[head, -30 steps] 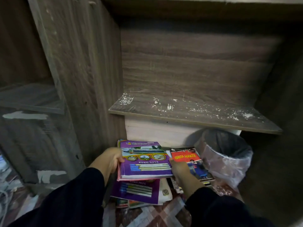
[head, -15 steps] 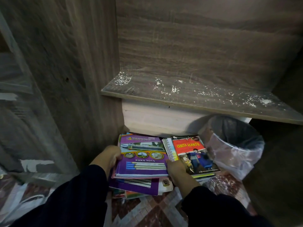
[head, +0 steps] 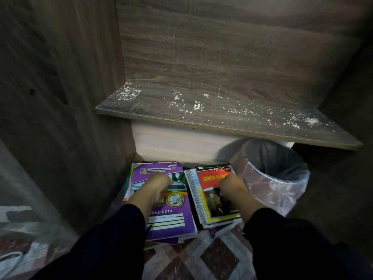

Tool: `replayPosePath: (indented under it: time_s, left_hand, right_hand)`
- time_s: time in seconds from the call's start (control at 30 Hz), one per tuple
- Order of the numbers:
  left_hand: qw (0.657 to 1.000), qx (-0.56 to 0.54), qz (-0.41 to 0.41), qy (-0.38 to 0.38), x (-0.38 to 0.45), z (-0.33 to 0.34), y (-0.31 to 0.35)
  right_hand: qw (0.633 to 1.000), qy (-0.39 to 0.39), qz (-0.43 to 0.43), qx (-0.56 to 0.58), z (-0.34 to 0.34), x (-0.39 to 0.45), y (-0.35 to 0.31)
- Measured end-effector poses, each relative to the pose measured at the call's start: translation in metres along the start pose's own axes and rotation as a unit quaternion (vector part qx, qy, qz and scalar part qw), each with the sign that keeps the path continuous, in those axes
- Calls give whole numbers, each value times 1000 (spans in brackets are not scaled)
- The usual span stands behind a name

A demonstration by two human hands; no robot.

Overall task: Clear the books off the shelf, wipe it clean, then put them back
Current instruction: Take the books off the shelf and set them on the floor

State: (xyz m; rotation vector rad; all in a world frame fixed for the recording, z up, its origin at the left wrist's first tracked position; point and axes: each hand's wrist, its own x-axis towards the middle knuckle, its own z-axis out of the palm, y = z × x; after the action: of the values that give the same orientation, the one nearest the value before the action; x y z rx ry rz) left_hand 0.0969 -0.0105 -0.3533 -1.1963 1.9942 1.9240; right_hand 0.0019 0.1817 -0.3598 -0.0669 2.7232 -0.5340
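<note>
The wooden shelf (head: 222, 116) is bare and speckled with white dust and flakes. Below it, on the tiled floor, lies a pile of books. A purple "Buku Nota" notebook (head: 171, 221) tops the left stack. To its right, a red-covered book (head: 212, 177) rests on a spiral-bound notebook (head: 194, 190). My left hand (head: 157, 186) lies on the purple cover with its fingers curled. On the red cover sits my right hand (head: 232, 185), fingers also bent, gripping nothing that I can see.
A small waste bin (head: 278, 178) lined with a clear plastic bag stands right of the books, partly under the shelf. A tall wooden side panel (head: 70, 98) closes off the left. The patterned floor tiles (head: 201, 257) show in front of the pile.
Both hands let go of the purple notebook's edges and moved forward onto the tops of the covers. The view tilted down and drew closer to the books.
</note>
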Motion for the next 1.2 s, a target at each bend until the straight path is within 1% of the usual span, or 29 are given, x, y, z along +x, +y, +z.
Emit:
replayPosePath:
  time_s: [0.03, 0.07, 0.1, 0.17, 0.27, 0.33, 0.4, 0.53, 0.6, 0.7, 0.8, 0.93, 1.07, 1.2]
  left_hand:
    - [1000, 10, -10, -14, 2, 9, -3]
    - [999, 17, -22, -31, 6, 17, -6]
    - [998, 12, -31, -46, 10, 24, -10]
    - [996, 18, -40, -79, 15, 34, -15]
    - [993, 39, -54, -98, 19, 45, -15]
    - [991, 46, -59, -111, 25, 53, -14]
    - [989, 49, -61, -128, 25, 61, -12]
    - [984, 39, -82, -156, 25, 77, -12]
    - [982, 31, -89, -163, 27, 83, -15]
    - [978, 21, -109, -176, 33, 88, -20]
    - [978, 6, -121, -172, 40, 91, -22]
    - [978, -14, -118, -170, 44, 94, -25]
    - [982, -37, -111, -150, 44, 91, -28]
    - [980, -88, -113, -136, 42, 86, -32]
  right_hand:
    - [1000, 16, 2, -27, -5, 8, 12]
    - [999, 23, 15, -23, -7, 20, 28]
    - [999, 13, 30, 15, -8, 26, 39]
    - [997, -12, 29, 77, -4, 35, 60]
    - [979, -36, 16, 199, 8, 56, 84]
    - [954, -49, 36, 293, 10, 57, 87]
    - [931, -59, 58, 355, 12, 59, 89]
    - [864, -90, 87, 488, 19, 77, 93]
    - [831, -111, 108, 534, 20, 84, 96]
    - [804, -150, 120, 563, 24, 92, 106]
    - [785, -190, 135, 573, 26, 92, 114]
    - [770, -195, 145, 590, 29, 96, 116]
    - [775, -184, 136, 589, 32, 98, 112]
    - [756, -201, 129, 609, 37, 93, 110]
